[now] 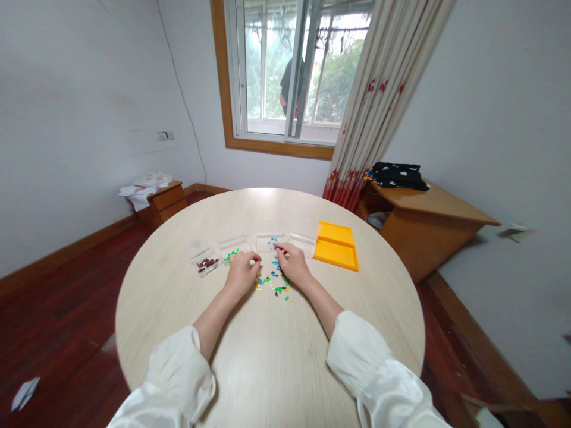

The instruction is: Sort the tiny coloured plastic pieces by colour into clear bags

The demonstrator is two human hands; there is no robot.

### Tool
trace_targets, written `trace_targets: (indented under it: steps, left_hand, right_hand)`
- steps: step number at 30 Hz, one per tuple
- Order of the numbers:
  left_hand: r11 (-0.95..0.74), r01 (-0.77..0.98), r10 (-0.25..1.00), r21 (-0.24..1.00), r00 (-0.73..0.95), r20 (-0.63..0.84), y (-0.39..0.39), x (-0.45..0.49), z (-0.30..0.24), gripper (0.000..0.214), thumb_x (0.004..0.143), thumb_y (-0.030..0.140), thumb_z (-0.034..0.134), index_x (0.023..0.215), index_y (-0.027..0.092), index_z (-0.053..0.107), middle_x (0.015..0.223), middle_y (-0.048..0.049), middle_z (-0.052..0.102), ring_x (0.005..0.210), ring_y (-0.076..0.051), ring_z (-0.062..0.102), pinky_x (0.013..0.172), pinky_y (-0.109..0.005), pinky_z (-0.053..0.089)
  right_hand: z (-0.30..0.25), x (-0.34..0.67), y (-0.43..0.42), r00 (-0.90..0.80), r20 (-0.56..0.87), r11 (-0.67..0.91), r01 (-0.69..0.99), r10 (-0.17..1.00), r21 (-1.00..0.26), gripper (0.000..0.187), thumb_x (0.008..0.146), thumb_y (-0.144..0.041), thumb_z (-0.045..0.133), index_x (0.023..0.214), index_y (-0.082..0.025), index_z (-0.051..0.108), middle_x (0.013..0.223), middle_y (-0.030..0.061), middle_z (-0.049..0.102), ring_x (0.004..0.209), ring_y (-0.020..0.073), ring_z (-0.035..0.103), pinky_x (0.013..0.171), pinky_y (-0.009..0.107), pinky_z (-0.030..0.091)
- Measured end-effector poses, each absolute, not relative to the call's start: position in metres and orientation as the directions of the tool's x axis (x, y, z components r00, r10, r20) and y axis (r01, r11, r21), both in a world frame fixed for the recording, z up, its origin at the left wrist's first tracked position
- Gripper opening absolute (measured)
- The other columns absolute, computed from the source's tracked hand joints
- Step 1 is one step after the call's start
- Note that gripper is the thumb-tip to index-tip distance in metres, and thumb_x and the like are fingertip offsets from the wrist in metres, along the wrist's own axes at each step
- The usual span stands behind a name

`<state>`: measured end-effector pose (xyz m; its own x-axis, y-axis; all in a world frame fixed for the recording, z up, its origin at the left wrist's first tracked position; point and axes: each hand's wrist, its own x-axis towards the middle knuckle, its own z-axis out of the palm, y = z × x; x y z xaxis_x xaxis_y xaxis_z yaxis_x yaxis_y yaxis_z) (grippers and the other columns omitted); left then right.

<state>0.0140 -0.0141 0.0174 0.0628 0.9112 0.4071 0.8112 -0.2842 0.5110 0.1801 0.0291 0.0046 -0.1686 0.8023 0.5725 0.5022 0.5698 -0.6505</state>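
My left hand point(243, 272) is closed in a pinch at the left side of a scatter of small mixed-colour plastic bricks point(279, 290). A blue speck shows at its fingertips; whether it is gripped I cannot tell. My right hand point(292, 264) reaches to the front of a clear box point(263, 238) where several blue bricks point(273, 241) lie. Its fingertips are pressed together, and what they hold is too small to make out. Left of my hands, green bricks point(231, 256) lie in another clear box point(234, 242), and dark brown bricks point(207, 263) fill part of a third point(195, 263).
An open yellow case point(336, 255) lies right of a further clear box point(302, 242). All rest on a round pale table point(267, 356). Beyond are a small cabinet point(167, 201), a wooden desk point(423, 214) with dark cloth, and a curtain point(375, 101). A person point(288, 86) is outside the window.
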Motion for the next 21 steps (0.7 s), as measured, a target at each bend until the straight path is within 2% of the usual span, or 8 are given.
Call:
trace_targets:
  steps: [8, 21]
  left_hand:
    - [-0.287, 0.801, 0.905, 0.526, 0.047, 0.423, -0.014, 0.015, 0.02, 0.013, 0.079, 0.017, 0.053, 0.08, 0.02, 0.066, 0.078, -0.0025, 0.069, 0.077, -0.019, 0.057, 0.081, -0.036, 0.037]
    - [-0.32, 0.77, 0.899, 0.552, 0.064, 0.433, -0.014, 0.015, 0.018, 0.01, 0.078, 0.017, 0.054, 0.077, 0.02, 0.064, 0.074, -0.0009, 0.065, 0.073, -0.017, 0.055, 0.079, -0.034, 0.036]
  right_hand:
    - [0.013, 0.166, 0.01, -0.357, 0.504, 0.617, 0.437, 0.787, -0.655, 0.017, 0.079, -0.017, 0.059, 0.091, -0.019, 0.07, 0.086, 0.0044, 0.071, 0.081, 0.0141, 0.063, 0.078, 0.029, 0.049]
    - [0.013, 0.162, 0.011, -0.291, 0.433, 0.519, 0.396, 0.853, -0.757, 0.014, 0.077, -0.013, 0.057, 0.079, -0.017, 0.07, 0.078, 0.0026, 0.07, 0.071, 0.0125, 0.061, 0.066, 0.023, 0.046]
